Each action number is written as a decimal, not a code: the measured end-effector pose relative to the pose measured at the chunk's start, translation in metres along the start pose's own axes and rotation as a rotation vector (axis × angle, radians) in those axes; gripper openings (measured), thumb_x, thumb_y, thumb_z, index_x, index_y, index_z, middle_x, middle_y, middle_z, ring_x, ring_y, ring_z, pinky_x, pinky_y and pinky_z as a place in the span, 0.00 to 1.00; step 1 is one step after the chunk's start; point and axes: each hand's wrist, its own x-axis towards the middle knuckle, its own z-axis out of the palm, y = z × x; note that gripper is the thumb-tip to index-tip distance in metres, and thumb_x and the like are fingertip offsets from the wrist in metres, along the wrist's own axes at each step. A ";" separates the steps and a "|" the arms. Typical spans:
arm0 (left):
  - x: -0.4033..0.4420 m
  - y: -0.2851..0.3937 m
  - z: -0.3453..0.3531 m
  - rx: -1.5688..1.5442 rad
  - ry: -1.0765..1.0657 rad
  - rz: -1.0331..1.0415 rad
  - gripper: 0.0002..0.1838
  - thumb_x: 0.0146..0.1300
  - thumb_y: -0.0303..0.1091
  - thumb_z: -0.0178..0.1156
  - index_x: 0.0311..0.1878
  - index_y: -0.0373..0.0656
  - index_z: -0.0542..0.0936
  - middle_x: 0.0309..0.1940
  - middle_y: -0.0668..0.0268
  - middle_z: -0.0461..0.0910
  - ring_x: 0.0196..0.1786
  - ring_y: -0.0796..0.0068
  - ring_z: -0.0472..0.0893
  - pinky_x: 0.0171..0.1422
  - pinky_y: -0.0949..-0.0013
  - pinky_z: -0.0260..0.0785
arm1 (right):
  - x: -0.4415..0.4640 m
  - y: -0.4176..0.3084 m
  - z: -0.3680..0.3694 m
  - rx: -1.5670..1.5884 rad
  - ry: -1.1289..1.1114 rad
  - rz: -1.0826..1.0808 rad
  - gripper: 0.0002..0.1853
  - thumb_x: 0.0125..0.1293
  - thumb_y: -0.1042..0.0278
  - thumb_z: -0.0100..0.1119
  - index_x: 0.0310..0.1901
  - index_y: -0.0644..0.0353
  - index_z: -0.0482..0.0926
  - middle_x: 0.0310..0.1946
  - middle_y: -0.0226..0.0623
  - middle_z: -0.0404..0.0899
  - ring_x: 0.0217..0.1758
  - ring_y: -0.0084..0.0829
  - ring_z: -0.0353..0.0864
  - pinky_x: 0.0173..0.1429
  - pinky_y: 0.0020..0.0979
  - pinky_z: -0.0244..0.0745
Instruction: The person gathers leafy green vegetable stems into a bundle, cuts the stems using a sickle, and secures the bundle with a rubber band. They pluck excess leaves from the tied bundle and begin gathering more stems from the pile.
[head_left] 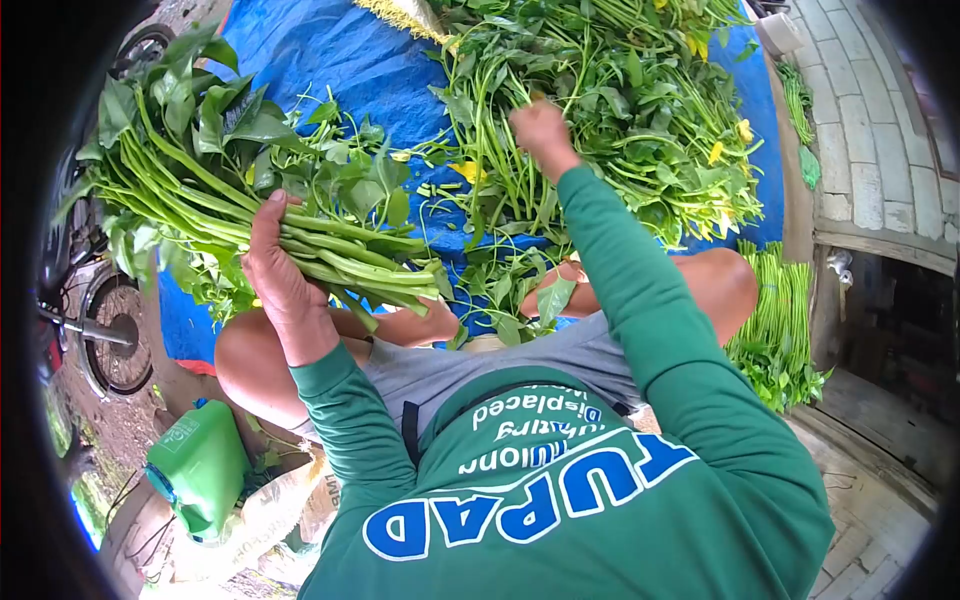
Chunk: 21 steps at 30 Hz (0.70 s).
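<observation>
My left hand [275, 265] is closed around a thick bunch of water spinach [190, 205]. Its cut stem ends point right, and its broad leaves spread toward the upper left. Over the big heap of loose water spinach [620, 130], my right hand [543, 137] has its fingers closed on a stem at the heap's near left side; the fingertips are partly hidden. Short cut stem pieces [437, 190] and a yellow leaf [468, 172] lie between the two hands. More loose leaves [505, 285] lie in front of my crossed legs.
A blue tarp [330, 50] lies under the greens. Bundled stems [775, 310] stand beside my right knee. At lower left is a green plastic jug [200, 465]; a motorcycle wheel [118, 325] stands at the left. A block wall [850, 110] runs along the right.
</observation>
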 end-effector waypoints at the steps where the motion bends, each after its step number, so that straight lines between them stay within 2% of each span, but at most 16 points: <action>1: 0.002 -0.003 0.002 -0.007 0.000 -0.027 0.14 0.68 0.39 0.74 0.40 0.35 0.87 0.32 0.64 0.84 0.33 0.72 0.83 0.43 0.67 0.79 | -0.019 0.017 0.020 -0.257 0.005 -0.015 0.15 0.65 0.57 0.65 0.32 0.62 0.90 0.32 0.55 0.89 0.39 0.54 0.90 0.50 0.47 0.85; 2: 0.005 -0.006 0.001 -0.010 -0.003 -0.055 0.14 0.68 0.39 0.74 0.40 0.35 0.87 0.32 0.64 0.84 0.33 0.72 0.84 0.43 0.67 0.79 | -0.044 0.033 0.035 -0.080 -0.110 0.106 0.14 0.61 0.57 0.68 0.32 0.60 0.91 0.33 0.54 0.90 0.38 0.53 0.91 0.51 0.47 0.86; 4: 0.007 -0.013 0.000 0.010 -0.023 -0.111 0.14 0.69 0.39 0.74 0.40 0.35 0.88 0.32 0.64 0.85 0.33 0.72 0.84 0.42 0.67 0.80 | -0.070 0.044 0.068 -0.036 0.041 0.141 0.13 0.61 0.57 0.70 0.36 0.59 0.92 0.36 0.48 0.92 0.41 0.50 0.92 0.54 0.46 0.86; 5: 0.007 -0.017 0.001 0.032 -0.027 -0.137 0.15 0.69 0.41 0.73 0.40 0.36 0.87 0.31 0.64 0.84 0.32 0.72 0.83 0.42 0.67 0.79 | -0.068 0.052 0.087 -0.059 0.113 0.229 0.14 0.62 0.55 0.72 0.37 0.60 0.91 0.38 0.48 0.93 0.44 0.51 0.92 0.56 0.46 0.86; 7: 0.008 -0.023 0.002 0.092 -0.119 -0.218 0.14 0.71 0.42 0.71 0.42 0.39 0.86 0.32 0.66 0.83 0.34 0.72 0.83 0.41 0.65 0.80 | -0.059 0.054 0.107 -0.053 0.151 0.241 0.16 0.62 0.54 0.73 0.39 0.61 0.90 0.38 0.50 0.92 0.45 0.51 0.92 0.56 0.48 0.84; 10: 0.007 -0.038 0.012 0.149 -0.142 -0.239 0.15 0.70 0.43 0.72 0.41 0.38 0.86 0.31 0.67 0.83 0.32 0.74 0.82 0.38 0.67 0.79 | -0.030 0.064 0.113 -0.198 -0.013 0.213 0.17 0.65 0.53 0.75 0.37 0.62 0.89 0.32 0.40 0.91 0.32 0.36 0.86 0.44 0.43 0.81; 11: 0.007 -0.043 0.014 0.166 -0.152 -0.253 0.15 0.70 0.43 0.72 0.41 0.38 0.86 0.31 0.67 0.83 0.31 0.74 0.82 0.38 0.68 0.79 | -0.027 0.070 0.109 -0.124 -0.004 0.188 0.17 0.66 0.54 0.74 0.37 0.62 0.89 0.31 0.41 0.90 0.32 0.34 0.85 0.42 0.43 0.80; 13: 0.003 -0.042 0.023 0.200 -0.176 -0.259 0.16 0.69 0.42 0.73 0.40 0.37 0.86 0.29 0.66 0.83 0.29 0.75 0.82 0.36 0.68 0.79 | -0.028 0.055 0.087 0.027 0.014 0.133 0.17 0.68 0.54 0.73 0.37 0.63 0.88 0.29 0.41 0.88 0.30 0.31 0.82 0.40 0.42 0.77; 14: 0.003 -0.041 0.028 0.214 -0.189 -0.259 0.16 0.69 0.42 0.74 0.39 0.36 0.87 0.28 0.66 0.83 0.28 0.75 0.82 0.35 0.68 0.79 | -0.029 0.041 0.063 -0.016 -0.055 0.036 0.13 0.72 0.58 0.73 0.42 0.61 0.91 0.31 0.35 0.89 0.32 0.25 0.83 0.38 0.35 0.76; 17: 0.007 -0.050 0.034 0.220 -0.211 -0.295 0.16 0.68 0.41 0.75 0.38 0.36 0.87 0.26 0.65 0.83 0.27 0.75 0.83 0.33 0.68 0.79 | -0.045 0.009 0.018 0.534 -0.040 -0.022 0.11 0.74 0.61 0.73 0.50 0.60 0.92 0.35 0.26 0.89 0.33 0.19 0.81 0.36 0.27 0.74; 19: 0.013 -0.061 0.036 0.212 -0.238 -0.328 0.12 0.67 0.37 0.75 0.38 0.36 0.86 0.27 0.64 0.84 0.27 0.74 0.83 0.33 0.67 0.79 | -0.069 -0.042 -0.036 0.495 -0.096 0.138 0.15 0.75 0.61 0.75 0.56 0.59 0.91 0.41 0.21 0.90 0.36 0.14 0.81 0.38 0.21 0.74; 20: 0.013 -0.066 0.038 0.211 -0.254 -0.344 0.11 0.67 0.34 0.74 0.39 0.36 0.86 0.28 0.64 0.85 0.28 0.74 0.84 0.34 0.67 0.79 | -0.078 -0.057 -0.053 0.475 -0.086 0.153 0.16 0.74 0.62 0.75 0.58 0.61 0.91 0.42 0.22 0.90 0.39 0.11 0.81 0.40 0.20 0.74; 21: 0.014 -0.069 0.042 0.206 -0.271 -0.355 0.09 0.66 0.31 0.74 0.39 0.36 0.85 0.29 0.64 0.85 0.29 0.74 0.85 0.36 0.67 0.80 | -0.088 -0.069 -0.066 0.458 -0.075 0.110 0.16 0.73 0.64 0.75 0.57 0.62 0.91 0.42 0.23 0.90 0.40 0.13 0.82 0.43 0.21 0.76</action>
